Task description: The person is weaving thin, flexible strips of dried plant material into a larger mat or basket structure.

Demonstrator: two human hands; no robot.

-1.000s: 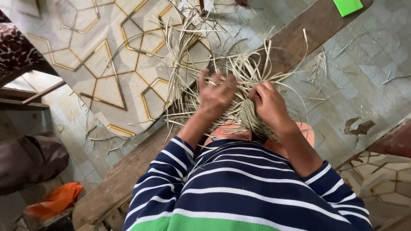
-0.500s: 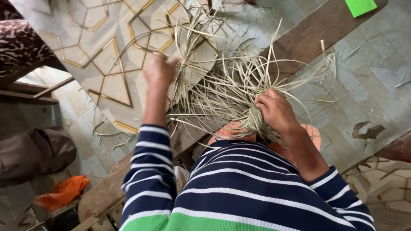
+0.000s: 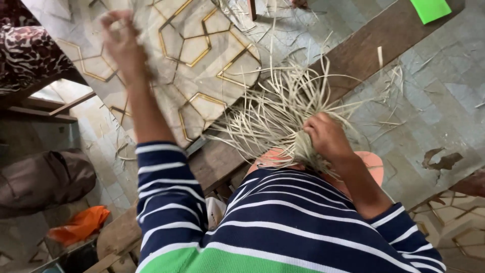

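While the right hand point(image 3: 327, 137) is closed tight on a bunch of pale straw strips point(image 3: 283, 114), the left hand point(image 3: 120, 43) is lifted high over the patterned floor point(image 3: 202, 45); it is blurred, so I cannot tell if its fingers pinch a strip. Straw fans out from the right hand over a brown wooden plank point(image 3: 353, 55) that crosses the floor. An orange cloth point(image 3: 81, 225) lies at the lower left, and a green card point(image 3: 429, 9) sits by the top right corner.
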